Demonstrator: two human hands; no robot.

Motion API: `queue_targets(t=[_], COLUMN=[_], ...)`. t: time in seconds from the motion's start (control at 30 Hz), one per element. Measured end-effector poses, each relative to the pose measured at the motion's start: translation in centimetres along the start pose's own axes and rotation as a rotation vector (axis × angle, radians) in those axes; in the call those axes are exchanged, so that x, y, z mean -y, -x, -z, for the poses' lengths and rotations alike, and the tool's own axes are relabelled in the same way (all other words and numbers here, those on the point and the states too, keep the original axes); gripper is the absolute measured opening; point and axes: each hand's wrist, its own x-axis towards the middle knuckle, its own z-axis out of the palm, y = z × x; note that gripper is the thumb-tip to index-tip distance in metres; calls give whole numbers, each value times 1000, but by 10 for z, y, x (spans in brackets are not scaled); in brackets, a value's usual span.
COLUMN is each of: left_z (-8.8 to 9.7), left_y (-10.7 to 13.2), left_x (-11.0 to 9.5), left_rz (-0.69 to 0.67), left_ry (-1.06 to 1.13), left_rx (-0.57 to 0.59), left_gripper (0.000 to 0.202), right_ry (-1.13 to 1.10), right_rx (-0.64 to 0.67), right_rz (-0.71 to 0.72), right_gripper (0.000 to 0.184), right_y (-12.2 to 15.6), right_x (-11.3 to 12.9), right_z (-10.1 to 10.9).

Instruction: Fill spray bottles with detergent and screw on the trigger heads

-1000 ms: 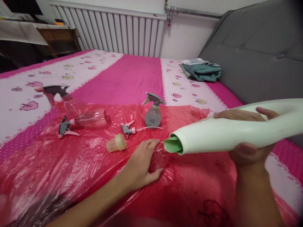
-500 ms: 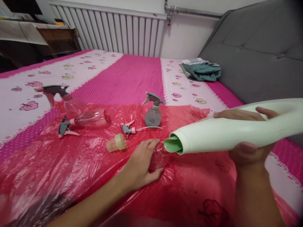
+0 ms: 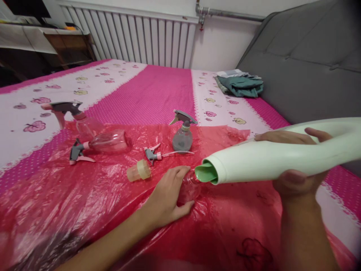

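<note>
Left hand [image 3: 167,195] curled round clear bottle [image 3: 191,191] on red sheet [image 3: 109,195]; right hand [image 3: 306,184] gripped pale jug [image 3: 251,162], green spout [image 3: 205,172] at bottle's mouth; steady bottle, slow tilt seemed best

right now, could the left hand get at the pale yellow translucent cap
Probably yes: only shiny red plastic sheeting shows between the left hand and the cap, though the hand would likely have to release the see-through bottle it holds first.

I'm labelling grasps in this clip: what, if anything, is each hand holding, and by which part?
Left hand: a clear bottle, cupped by its side below the neck. Right hand: the pale green jug, gripped around its body.
</note>
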Motion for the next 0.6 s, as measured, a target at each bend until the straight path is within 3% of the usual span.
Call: queue_targets(t=[0.2, 0.6], left_z=[0, 0], left_y=[0, -1], left_x=[0, 1], left_rz=[-9, -14], left_ry=[9, 8], left_rx=[-6, -6], left_gripper=[88, 88], right_ry=[53, 40], right_rx=[32, 26], right_rz=[86, 75], right_gripper=[88, 91], right_y=[-3, -2], right_x=[2, 3], right_z=[1, 1])
